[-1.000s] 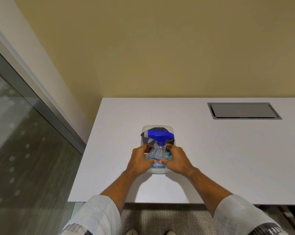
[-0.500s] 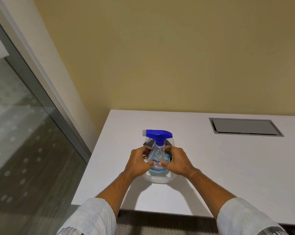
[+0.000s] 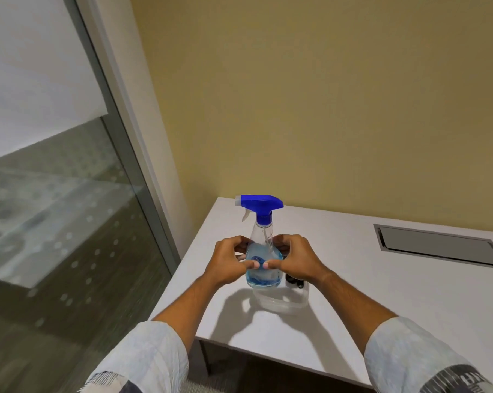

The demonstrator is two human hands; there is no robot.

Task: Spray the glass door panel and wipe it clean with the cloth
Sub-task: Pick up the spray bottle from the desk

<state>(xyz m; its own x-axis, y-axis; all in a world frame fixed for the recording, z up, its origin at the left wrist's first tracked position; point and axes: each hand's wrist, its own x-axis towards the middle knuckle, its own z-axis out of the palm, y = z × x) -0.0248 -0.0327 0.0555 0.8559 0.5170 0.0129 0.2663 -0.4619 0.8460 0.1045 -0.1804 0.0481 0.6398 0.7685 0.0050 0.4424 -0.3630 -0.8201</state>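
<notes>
A clear spray bottle [image 3: 263, 236] with a blue trigger head and blue liquid is held upright above a clear plastic tub [image 3: 279, 303] on the white table [image 3: 381, 293]. My left hand [image 3: 229, 260] and my right hand [image 3: 294, 258] grip the bottle's body from either side, fingers curled round it. Its nozzle points left toward the glass door panel [image 3: 55, 194], which fills the left of the view. Something dark [image 3: 293, 280] lies in the tub behind the bottle; I cannot tell whether it is the cloth.
The table's left edge runs close to the glass panel's grey frame [image 3: 131, 143]. A recessed grey cable hatch [image 3: 438, 245] sits in the table at the far right. A yellow wall stands behind. Carpeted floor shows below the table's front edge.
Both hands have lifted the spray bottle up out of the tub. The view has tilted up and turned left, so more of the glass panel shows.
</notes>
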